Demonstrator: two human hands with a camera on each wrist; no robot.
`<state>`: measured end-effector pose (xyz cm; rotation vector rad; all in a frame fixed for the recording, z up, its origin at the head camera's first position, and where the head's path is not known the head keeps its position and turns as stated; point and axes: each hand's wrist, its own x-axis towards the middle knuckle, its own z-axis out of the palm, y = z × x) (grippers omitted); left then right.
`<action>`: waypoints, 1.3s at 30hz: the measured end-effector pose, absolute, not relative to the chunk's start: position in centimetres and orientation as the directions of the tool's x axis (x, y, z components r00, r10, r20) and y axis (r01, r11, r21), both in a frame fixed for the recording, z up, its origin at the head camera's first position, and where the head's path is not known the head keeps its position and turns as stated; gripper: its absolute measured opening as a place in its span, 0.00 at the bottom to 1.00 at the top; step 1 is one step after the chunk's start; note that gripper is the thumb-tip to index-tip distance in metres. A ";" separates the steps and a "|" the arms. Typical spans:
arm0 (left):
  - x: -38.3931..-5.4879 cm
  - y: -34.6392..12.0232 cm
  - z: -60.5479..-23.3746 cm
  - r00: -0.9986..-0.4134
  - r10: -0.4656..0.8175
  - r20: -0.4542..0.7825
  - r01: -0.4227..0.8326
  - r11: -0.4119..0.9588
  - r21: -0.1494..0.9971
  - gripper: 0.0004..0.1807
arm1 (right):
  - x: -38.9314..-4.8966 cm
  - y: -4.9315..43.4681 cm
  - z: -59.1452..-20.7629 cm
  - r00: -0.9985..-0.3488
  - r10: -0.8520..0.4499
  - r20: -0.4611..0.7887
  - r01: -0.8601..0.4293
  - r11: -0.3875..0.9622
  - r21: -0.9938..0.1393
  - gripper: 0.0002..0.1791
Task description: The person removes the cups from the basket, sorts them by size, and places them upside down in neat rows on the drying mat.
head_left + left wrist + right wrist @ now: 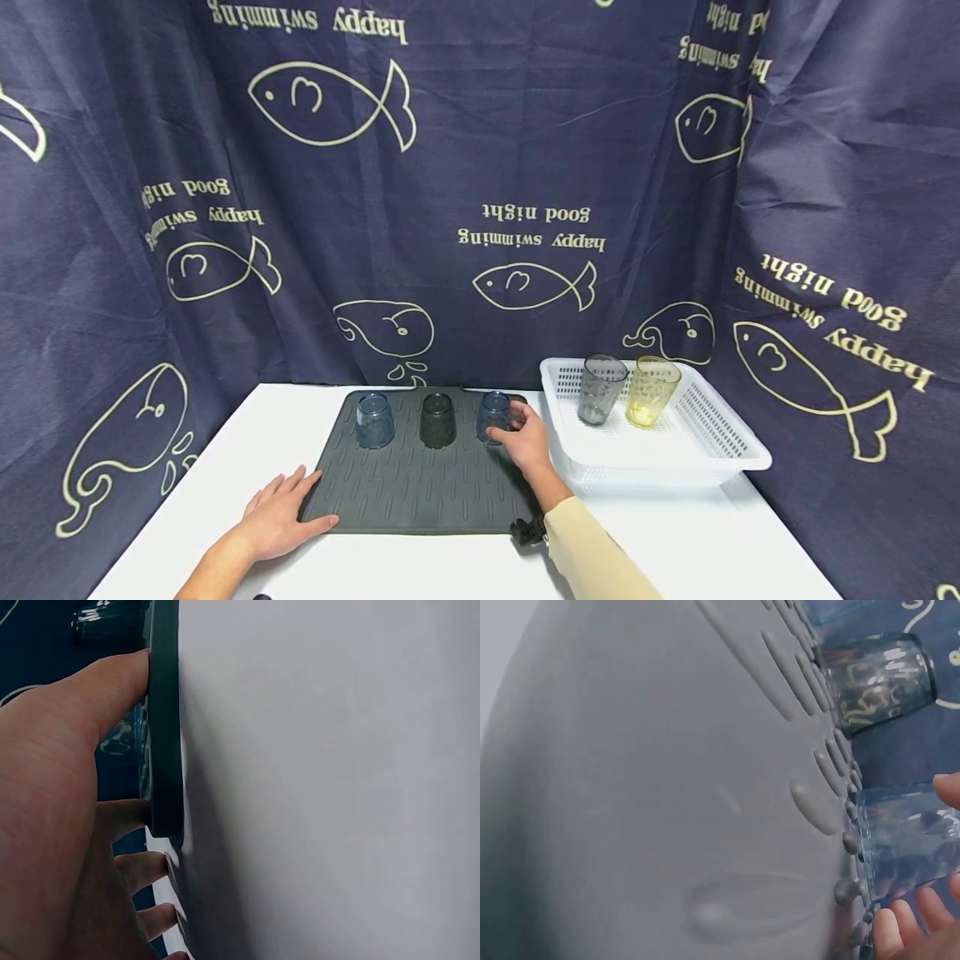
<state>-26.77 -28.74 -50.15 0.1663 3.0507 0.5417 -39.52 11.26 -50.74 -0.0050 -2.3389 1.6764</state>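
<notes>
Near the back right of a dark grey ribbed mat [420,500], my right hand [527,442] holds a blue glass [492,419]. In the right wrist view the thumb is on one side of this blue glass [907,840] and the fingers on the other; its base meets the mat. A dark grey glass [437,421] stands mid-mat, with another blue glass [374,422] to its left. My left hand [279,517] rests at the mat's front left corner with fingers spread. In the left wrist view, its thumb and index finger touch the mat edge [166,750].
To the right of the mat sits a white perforated basket [652,467]. Inside it stand a grey glass [597,392] and a yellow glass [649,393]. A dark blue curtain [450,183] with fish drawings surrounds the white table [450,567] at the back and sides.
</notes>
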 end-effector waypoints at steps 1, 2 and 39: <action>-26.7 -28.7 -50.1 -0.994 0.111 -0.020 0.098 0.933 0.345 0.53 | -39.3 11.2 -50.7 -0.965 0.159 0.207 -0.147 0.326 -0.934 0.38; -26.7 -28.7 -50.1 -0.994 0.110 -0.021 0.096 0.934 0.345 0.53 | -39.1 11.2 -50.7 -0.965 0.160 0.210 -0.150 0.323 -0.934 0.39; -26.6 -28.7 -50.0 -0.993 0.115 -0.012 0.104 0.931 0.349 0.52 | -29.2 13.0 -48.2 -0.982 -0.074 0.174 -0.181 0.098 -0.979 0.34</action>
